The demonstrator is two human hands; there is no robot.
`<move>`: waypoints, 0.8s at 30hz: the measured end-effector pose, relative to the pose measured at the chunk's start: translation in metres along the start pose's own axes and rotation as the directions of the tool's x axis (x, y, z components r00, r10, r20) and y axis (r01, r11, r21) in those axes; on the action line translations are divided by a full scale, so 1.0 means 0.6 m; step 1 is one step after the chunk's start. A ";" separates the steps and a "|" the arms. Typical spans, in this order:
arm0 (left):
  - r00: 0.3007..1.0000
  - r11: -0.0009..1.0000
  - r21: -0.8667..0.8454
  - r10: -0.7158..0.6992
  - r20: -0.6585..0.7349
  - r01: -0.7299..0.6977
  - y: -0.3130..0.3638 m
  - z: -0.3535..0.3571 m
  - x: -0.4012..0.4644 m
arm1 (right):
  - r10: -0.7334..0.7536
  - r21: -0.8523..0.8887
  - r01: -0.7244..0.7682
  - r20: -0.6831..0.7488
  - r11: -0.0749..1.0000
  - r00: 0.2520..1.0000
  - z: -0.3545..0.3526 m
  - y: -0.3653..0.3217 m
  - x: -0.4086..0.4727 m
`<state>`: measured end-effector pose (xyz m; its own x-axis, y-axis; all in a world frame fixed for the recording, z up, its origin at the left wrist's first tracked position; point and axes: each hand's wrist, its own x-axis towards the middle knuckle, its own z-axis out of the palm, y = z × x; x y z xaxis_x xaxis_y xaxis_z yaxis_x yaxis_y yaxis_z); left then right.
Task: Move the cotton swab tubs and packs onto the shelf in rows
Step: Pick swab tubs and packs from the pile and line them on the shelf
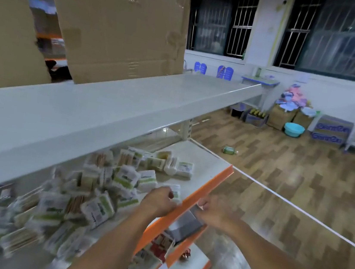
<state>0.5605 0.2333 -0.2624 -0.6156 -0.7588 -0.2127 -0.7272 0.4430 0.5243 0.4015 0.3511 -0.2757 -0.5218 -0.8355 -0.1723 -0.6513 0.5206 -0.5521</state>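
A loose heap of white-and-green plastic cotton swab packs lay jumbled on the white middle shelf with the orange front lip, spreading from the near left toward the far right. They pointed every way, some flat, some tilted on edge, with no shared long axis; several showed brown stick ends. A smaller cluster of pale packs sat further back on the right, also unaligned.

The left hand reached over the orange lip with its fingers curled round 1 small white-and-green swab pack at the heap's right edge, just inside the lip; blur hid which way that pack ran. The right hand was just outside the lip, pinching the far end of a flat grey rectangular card-like object, whose long axis ran from near left to far right alongside the lip.

Above, the long white upper shelf board carried large brown cardboard sheets standing at its back. A green bottle lay on the wooden floor, and a turquoise plastic basin stood by cardboard boxes at the far wall.
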 end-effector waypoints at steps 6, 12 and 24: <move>0.995 0.996 -0.017 -0.084 -0.045 0.084 0.004 0.022 0.025 | -0.073 0.028 0.071 0.075 0.997 0.994 0.008 0.010 0.060; 0.978 0.981 -0.012 -0.193 -0.076 0.193 -0.020 0.011 0.075 | -0.134 0.018 0.133 0.138 0.991 0.981 0.022 0.000 0.124; 0.923 0.987 0.071 -0.105 -0.370 0.141 -0.030 -0.038 0.219 | -0.123 0.090 0.113 0.107 0.989 0.987 -0.027 -0.026 0.270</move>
<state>0.5000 0.1148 -0.2809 -0.3795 -0.9236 0.0536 -0.8266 0.3645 0.4288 0.3182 0.2104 -0.2817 -0.3757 -0.9071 -0.1898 -0.6538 0.4046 -0.6394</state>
